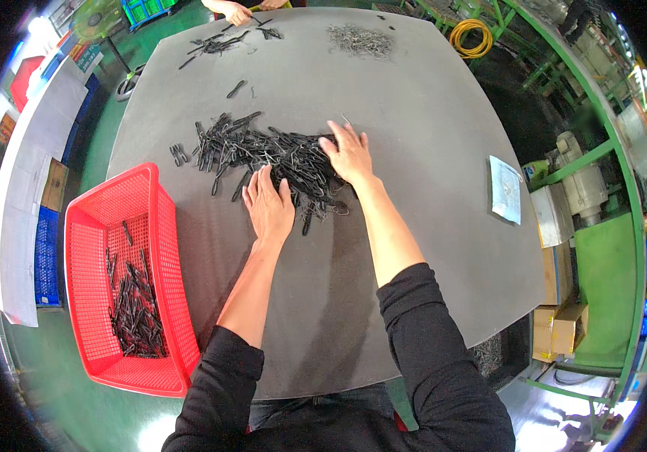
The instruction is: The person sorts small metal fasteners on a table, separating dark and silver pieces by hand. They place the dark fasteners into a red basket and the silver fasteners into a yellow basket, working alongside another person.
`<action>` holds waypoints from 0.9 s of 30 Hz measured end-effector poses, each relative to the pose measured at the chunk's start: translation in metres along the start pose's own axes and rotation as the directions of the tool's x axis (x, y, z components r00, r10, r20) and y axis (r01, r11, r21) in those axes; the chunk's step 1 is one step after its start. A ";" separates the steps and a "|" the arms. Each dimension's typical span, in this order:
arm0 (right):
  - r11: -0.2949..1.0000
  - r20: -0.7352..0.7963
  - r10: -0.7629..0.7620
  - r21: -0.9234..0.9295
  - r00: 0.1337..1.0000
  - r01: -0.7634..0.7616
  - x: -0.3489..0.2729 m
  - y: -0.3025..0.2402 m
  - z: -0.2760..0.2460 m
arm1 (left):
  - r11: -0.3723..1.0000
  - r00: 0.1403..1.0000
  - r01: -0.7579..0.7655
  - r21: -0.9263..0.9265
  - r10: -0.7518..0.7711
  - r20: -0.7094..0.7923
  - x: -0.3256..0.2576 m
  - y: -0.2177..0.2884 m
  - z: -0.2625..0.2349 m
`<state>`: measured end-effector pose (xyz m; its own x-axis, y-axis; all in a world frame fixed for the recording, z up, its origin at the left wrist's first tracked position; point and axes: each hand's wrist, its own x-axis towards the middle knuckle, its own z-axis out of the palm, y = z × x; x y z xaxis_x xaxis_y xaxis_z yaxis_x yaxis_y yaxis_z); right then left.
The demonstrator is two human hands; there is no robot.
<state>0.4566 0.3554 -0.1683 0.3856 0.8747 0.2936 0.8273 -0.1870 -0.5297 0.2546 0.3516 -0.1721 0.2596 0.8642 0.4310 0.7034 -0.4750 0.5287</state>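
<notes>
A heap of small, slender black parts (pixel 282 154), some with thin pale wire-like bits among them, lies on the grey table. My left hand (pixel 269 207) rests at the near side of the heap, palm down and fingers stretched forward. At the heap's right end is my right hand (pixel 351 158), its fingers spread and the thumb toward the parts. Nothing shows gripped in either hand, though what lies beneath the palms is hidden. Left of the heap, a few loose black parts (pixel 178 155) lie apart, and another piece (pixel 236 89) sits farther back.
A red perforated basket (pixel 154 248) holding more black parts (pixel 139 309) stands at the table's left edge. Far off, another person's hand (pixel 237 13) works by a smaller black pile (pixel 218 45). A heap of thin metal bits (pixel 361 41) and a pale blue packet (pixel 505 190) lie on the table (pixel 429 226).
</notes>
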 end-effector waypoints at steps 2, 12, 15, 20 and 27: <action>0.988 0.067 -0.142 0.077 0.988 0.137 0.005 -0.018 0.002 | 1.000 1.000 0.000 0.004 0.000 -0.013 0.015 0.000 0.006; 0.910 -0.023 -0.353 0.223 0.935 0.349 -0.146 -0.091 -0.006 | 0.925 0.997 0.054 -0.376 -0.072 -0.034 -0.020 -0.049 -0.040; 0.951 -0.043 -0.158 0.262 0.986 0.164 -0.180 -0.073 -0.037 | 0.916 0.999 0.048 -0.399 -0.039 0.029 -0.062 -0.032 -0.059; 0.921 -0.046 0.168 0.363 0.985 -0.140 -0.199 -0.064 -0.100 | 0.813 0.819 -0.557 -0.168 0.572 0.050 -0.110 0.020 -0.081; 0.892 -0.033 0.204 0.418 0.978 -0.172 -0.186 -0.087 -0.135 | 0.920 0.832 -0.363 -0.150 0.392 0.393 -0.117 -0.003 -0.119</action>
<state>0.3681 0.1486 -0.0696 0.5599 0.8026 0.2057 0.5010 -0.1302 -0.8556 0.1434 0.2318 -0.1371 0.7520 0.5977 0.2780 0.4535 -0.7752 0.4398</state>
